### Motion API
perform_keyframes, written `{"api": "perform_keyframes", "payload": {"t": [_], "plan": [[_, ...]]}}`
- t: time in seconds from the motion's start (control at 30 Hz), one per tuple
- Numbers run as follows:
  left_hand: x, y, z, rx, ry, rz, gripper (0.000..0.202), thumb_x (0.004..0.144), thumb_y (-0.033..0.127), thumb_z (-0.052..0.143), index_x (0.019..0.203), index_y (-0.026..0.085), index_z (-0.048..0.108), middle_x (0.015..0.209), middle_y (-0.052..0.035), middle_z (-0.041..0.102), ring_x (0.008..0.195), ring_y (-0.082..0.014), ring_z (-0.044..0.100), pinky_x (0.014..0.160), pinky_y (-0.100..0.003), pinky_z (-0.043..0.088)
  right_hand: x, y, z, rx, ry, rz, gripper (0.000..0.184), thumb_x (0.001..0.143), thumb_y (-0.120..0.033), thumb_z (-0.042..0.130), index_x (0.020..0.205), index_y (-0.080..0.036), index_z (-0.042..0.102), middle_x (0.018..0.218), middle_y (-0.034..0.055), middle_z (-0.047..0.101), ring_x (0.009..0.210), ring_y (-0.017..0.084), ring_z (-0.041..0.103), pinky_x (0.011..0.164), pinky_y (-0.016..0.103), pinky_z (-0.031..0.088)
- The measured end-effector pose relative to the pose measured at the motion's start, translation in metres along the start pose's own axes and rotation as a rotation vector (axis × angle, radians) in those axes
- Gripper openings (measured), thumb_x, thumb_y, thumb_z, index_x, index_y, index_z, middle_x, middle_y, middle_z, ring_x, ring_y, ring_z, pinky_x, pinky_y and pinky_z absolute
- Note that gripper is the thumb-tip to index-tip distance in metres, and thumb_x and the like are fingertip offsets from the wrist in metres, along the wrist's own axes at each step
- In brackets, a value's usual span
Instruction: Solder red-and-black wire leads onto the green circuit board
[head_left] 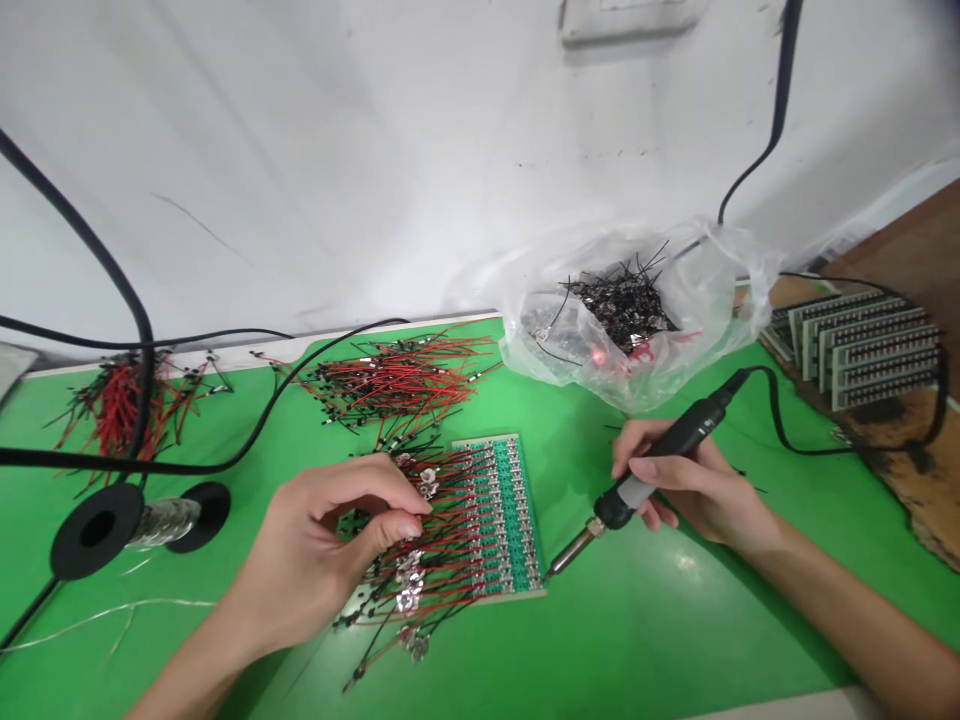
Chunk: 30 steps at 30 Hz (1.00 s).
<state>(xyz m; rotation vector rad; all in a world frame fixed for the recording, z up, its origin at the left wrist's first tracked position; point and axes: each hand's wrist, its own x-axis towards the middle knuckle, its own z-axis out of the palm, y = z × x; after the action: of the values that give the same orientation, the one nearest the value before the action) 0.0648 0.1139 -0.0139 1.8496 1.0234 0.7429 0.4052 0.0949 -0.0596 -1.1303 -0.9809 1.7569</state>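
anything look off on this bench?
Mainly the wooden board at right: dark, possibly scorched patches and a ragged edge, so it looks worn or damaged. At left, a loose strand of thin silvery wire trails across the green work surface near the black-flanged spool, rather than lying wound up.

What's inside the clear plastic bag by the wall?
A tangled heap of thin black wires shows in the plastic bag. Red patches show near its front; whether they're inside or on the plastic, I can't tell. Whatever lies beneath the heap is covered.
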Motion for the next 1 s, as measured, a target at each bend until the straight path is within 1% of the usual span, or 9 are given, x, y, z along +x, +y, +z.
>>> {"api": "perform_keyframes", "payload": {"t": [0.13, 0.3, 0.37, 0.47, 0.57, 0.7, 0.83, 0.9, 1.0], "plan": [[0.001, -0.001, 0.001, 0.044, -0.008, -0.018, 0.007, 0.094, 0.021, 0.064, 0.092, 0.021, 0.070, 0.081, -0.0003, 0.070, 0.071, -0.0100, 0.064, 0.062, -0.021, 0.052, 0.000, 0.000, 0.000, -0.008, 0.007, 0.008, 0.021, 0.076, -0.036, 0.077, 0.076, -0.016, 0.071, 0.052, 0.0015, 0.067, 0.037, 0.012, 0.060, 0.030, 0.017, 0.035], [0.001, -0.004, 0.002, 0.099, -0.010, -0.022, 0.009, 0.096, 0.025, 0.061, 0.097, 0.019, 0.069, 0.084, -0.0009, 0.070, 0.065, -0.0087, 0.063, 0.057, -0.020, 0.052, 0.000, 0.000, -0.001, -0.009, 0.013, 0.022, 0.020, 0.076, -0.035, 0.077, 0.076, -0.016, 0.071, 0.052, 0.0016, 0.066, 0.037, 0.012, 0.060, 0.030, 0.018, 0.035], [0.000, -0.004, 0.003, 0.158, -0.010, -0.008, 0.008, 0.095, 0.024, 0.063, 0.097, 0.020, 0.070, 0.086, -0.0010, 0.071, 0.071, -0.0097, 0.065, 0.062, -0.020, 0.053, 0.000, -0.001, -0.001, -0.008, 0.009, 0.026, 0.020, 0.077, -0.035, 0.076, 0.076, -0.016, 0.071, 0.052, 0.0017, 0.066, 0.038, 0.012, 0.060, 0.031, 0.018, 0.035], [-0.002, -0.005, 0.004, 0.211, -0.047, 0.018, 0.012, 0.096, 0.022, 0.062, 0.105, 0.023, 0.070, 0.097, -0.0012, 0.071, 0.082, -0.0099, 0.067, 0.071, -0.020, 0.054, -0.001, -0.001, -0.001, 0.000, 0.005, 0.028, 0.019, 0.077, -0.035, 0.076, 0.076, -0.016, 0.072, 0.053, 0.0016, 0.067, 0.038, 0.012, 0.060, 0.031, 0.017, 0.035], [-0.004, -0.006, 0.005, 0.225, -0.075, 0.020, 0.018, 0.097, 0.018, 0.060, 0.110, 0.025, 0.069, 0.102, -0.0010, 0.071, 0.086, -0.0088, 0.066, 0.073, -0.019, 0.054, -0.002, -0.002, 0.000, 0.007, 0.007, 0.028, 0.019, 0.076, -0.035, 0.077, 0.075, -0.016, 0.073, 0.053, 0.0014, 0.067, 0.038, 0.011, 0.060, 0.031, 0.017, 0.036], [-0.005, -0.005, 0.008, 0.270, -0.038, 0.075, 0.021, 0.094, 0.014, 0.061, 0.109, 0.025, 0.071, 0.101, -0.0011, 0.072, 0.087, -0.0094, 0.067, 0.077, -0.020, 0.055, -0.002, -0.005, 0.001, -0.001, 0.026, 0.023, 0.018, 0.075, -0.035, 0.077, 0.074, -0.017, 0.073, 0.052, 0.0015, 0.067, 0.037, 0.012, 0.059, 0.030, 0.018, 0.035], [-0.007, -0.005, 0.013, 0.270, -0.031, 0.129, 0.020, 0.092, 0.012, 0.062, 0.106, 0.023, 0.072, 0.096, -0.0022, 0.073, 0.082, -0.0102, 0.068, 0.073, -0.021, 0.056, 0.000, -0.006, 0.003, -0.010, 0.028, 0.007, 0.018, 0.074, -0.034, 0.077, 0.072, -0.017, 0.074, 0.050, 0.0011, 0.066, 0.036, 0.012, 0.059, 0.030, 0.018, 0.035], [-0.008, -0.006, 0.016, 0.274, -0.022, 0.153, 0.022, 0.092, 0.011, 0.063, 0.108, 0.023, 0.072, 0.095, -0.0015, 0.073, 0.080, -0.0094, 0.068, 0.071, -0.020, 0.057, 0.000, -0.007, 0.003, -0.013, 0.029, 0.004, 0.018, 0.073, -0.034, 0.077, 0.072, -0.017, 0.074, 0.050, 0.0010, 0.065, 0.036, 0.012, 0.058, 0.029, 0.018, 0.034], [-0.008, -0.006, 0.019, 0.304, 0.014, 0.212, 0.028, 0.091, 0.008, 0.063, 0.114, 0.022, 0.070, 0.099, -0.0007, 0.074, 0.083, -0.0081, 0.068, 0.075, -0.020, 0.057, 0.000, -0.006, 0.003, -0.012, 0.031, 0.004, 0.017, 0.074, -0.033, 0.076, 0.073, -0.017, 0.074, 0.051, 0.0015, 0.066, 0.036, 0.012, 0.059, 0.029, 0.018, 0.035]]}}
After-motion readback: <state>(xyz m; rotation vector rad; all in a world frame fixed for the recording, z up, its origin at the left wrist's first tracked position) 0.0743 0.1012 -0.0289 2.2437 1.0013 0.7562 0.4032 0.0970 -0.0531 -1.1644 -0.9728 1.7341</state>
